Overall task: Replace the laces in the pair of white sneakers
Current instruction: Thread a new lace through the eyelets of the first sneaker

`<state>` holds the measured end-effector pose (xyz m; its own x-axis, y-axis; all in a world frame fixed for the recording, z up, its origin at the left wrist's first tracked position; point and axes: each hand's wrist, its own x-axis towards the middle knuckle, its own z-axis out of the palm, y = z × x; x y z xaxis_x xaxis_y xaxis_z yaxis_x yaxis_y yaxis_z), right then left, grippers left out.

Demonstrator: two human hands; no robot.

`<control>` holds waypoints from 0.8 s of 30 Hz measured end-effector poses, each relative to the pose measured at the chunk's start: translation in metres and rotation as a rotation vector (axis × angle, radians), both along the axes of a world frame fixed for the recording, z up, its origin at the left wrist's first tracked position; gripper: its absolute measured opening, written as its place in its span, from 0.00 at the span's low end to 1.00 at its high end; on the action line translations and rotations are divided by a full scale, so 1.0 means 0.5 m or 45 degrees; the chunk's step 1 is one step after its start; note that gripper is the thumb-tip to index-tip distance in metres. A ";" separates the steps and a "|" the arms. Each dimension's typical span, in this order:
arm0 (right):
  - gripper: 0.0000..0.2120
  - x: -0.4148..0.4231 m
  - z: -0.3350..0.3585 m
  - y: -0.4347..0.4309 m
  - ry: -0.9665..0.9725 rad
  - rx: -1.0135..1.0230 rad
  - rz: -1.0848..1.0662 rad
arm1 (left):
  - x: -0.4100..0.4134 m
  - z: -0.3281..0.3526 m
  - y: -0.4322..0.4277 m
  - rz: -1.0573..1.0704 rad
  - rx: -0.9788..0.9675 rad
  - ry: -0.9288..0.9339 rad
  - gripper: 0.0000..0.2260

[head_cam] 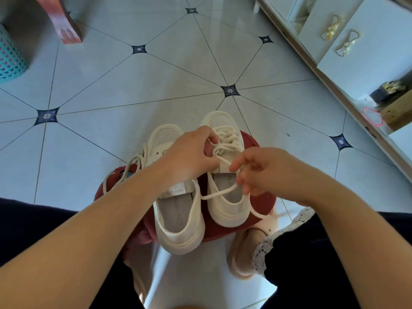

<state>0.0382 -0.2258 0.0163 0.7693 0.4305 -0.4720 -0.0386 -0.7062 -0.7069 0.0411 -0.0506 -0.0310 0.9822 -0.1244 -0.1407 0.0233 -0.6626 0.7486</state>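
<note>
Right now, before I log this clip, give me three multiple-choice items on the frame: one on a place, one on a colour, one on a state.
1. The left sneaker and right sneaker stand on:
A. bare floor tiles
B. a red stool
C. a shelf

2. The basket at far left is:
A. teal
B. yellow
C. black

3. The left hand and right hand are:
A. lying idle
B. each pinching the lace of the right sneaker
C. lifting the left sneaker

Answers:
1 B, red seat shows under both soles.
2 A, its lattice wall is teal.
3 B, fingers of both hands curl on the lace strands.
</note>
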 end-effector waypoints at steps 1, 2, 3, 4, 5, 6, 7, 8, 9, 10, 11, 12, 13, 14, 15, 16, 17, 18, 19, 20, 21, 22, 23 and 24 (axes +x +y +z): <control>0.11 0.003 -0.008 0.002 -0.169 -0.076 -0.007 | 0.000 0.000 0.001 -0.007 0.007 -0.007 0.13; 0.10 0.006 -0.013 0.002 -0.346 -0.174 0.002 | 0.000 -0.001 0.001 -0.011 0.014 -0.016 0.13; 0.09 0.009 -0.013 0.002 -0.485 -0.274 0.035 | 0.000 -0.001 0.002 -0.013 0.016 -0.023 0.13; 0.08 0.011 -0.013 0.001 -0.556 -0.343 0.089 | 0.000 0.000 0.003 -0.014 0.013 -0.029 0.13; 0.06 0.012 -0.014 0.001 -0.563 -0.382 0.169 | 0.000 0.000 0.003 -0.015 0.006 -0.032 0.13; 0.06 0.010 -0.016 0.000 -0.534 -0.410 0.258 | -0.001 0.000 0.003 -0.016 -0.002 -0.033 0.12; 0.08 0.005 -0.019 0.002 -0.498 -0.438 0.333 | -0.001 -0.001 0.002 -0.014 -0.009 -0.034 0.12; 0.10 0.000 -0.022 0.005 -0.474 -0.458 0.378 | -0.001 -0.001 0.002 -0.013 -0.014 -0.037 0.12; 0.10 -0.003 -0.025 0.009 -0.484 -0.467 0.398 | -0.001 -0.002 0.002 -0.009 -0.016 -0.042 0.12; 0.09 -0.004 -0.025 0.012 -0.516 -0.472 0.408 | -0.001 -0.002 0.001 -0.001 -0.017 -0.048 0.12; 0.09 -0.001 -0.025 0.014 -0.549 -0.474 0.416 | -0.001 -0.003 0.001 0.010 -0.017 -0.055 0.12; 0.09 0.003 -0.022 0.012 -0.571 -0.457 0.422 | -0.001 -0.003 0.001 0.023 -0.018 -0.061 0.12; 0.12 0.007 -0.015 0.009 -0.578 -0.421 0.427 | -0.001 -0.003 0.000 0.033 -0.020 -0.063 0.12; 0.13 0.012 -0.008 0.003 -0.586 -0.361 0.423 | -0.002 -0.003 0.000 0.038 -0.019 -0.060 0.13; 0.13 0.018 0.001 -0.005 -0.590 -0.289 0.405 | -0.002 -0.004 0.000 0.041 -0.015 -0.054 0.13; 0.14 0.022 0.010 -0.015 -0.574 -0.227 0.366 | -0.002 -0.004 0.001 0.041 -0.004 -0.048 0.13; 0.15 0.026 0.019 -0.026 -0.544 -0.193 0.313 | -0.002 -0.004 0.000 0.039 0.007 -0.043 0.13; 0.18 0.029 0.026 -0.036 -0.516 -0.186 0.268 | -0.002 -0.004 0.000 0.037 0.014 -0.037 0.13; 0.22 0.033 0.031 -0.044 -0.500 -0.214 0.244 | -0.002 -0.004 0.000 0.036 0.020 -0.028 0.13; 0.26 0.036 0.033 -0.050 -0.493 -0.272 0.234 | -0.002 -0.004 0.000 0.035 0.025 -0.020 0.13; 0.29 0.039 0.034 -0.056 -0.479 -0.344 0.239 | -0.002 -0.004 0.000 0.037 0.027 -0.014 0.13; 0.32 0.040 0.035 -0.060 -0.454 -0.421 0.255 | -0.002 -0.004 0.000 0.042 0.022 -0.009 0.13; 0.34 0.039 0.037 -0.062 -0.420 -0.496 0.280 | -0.001 -0.004 0.000 0.048 0.010 -0.009 0.13; 0.35 0.038 0.038 -0.063 -0.385 -0.559 0.312 | -0.001 -0.005 0.001 0.053 -0.004 -0.007 0.13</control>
<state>0.0571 -0.2574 0.0353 0.8004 0.4264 -0.4213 0.3205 -0.8984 -0.3003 0.0404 -0.0503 -0.0333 0.9873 -0.0843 -0.1349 0.0464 -0.6586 0.7511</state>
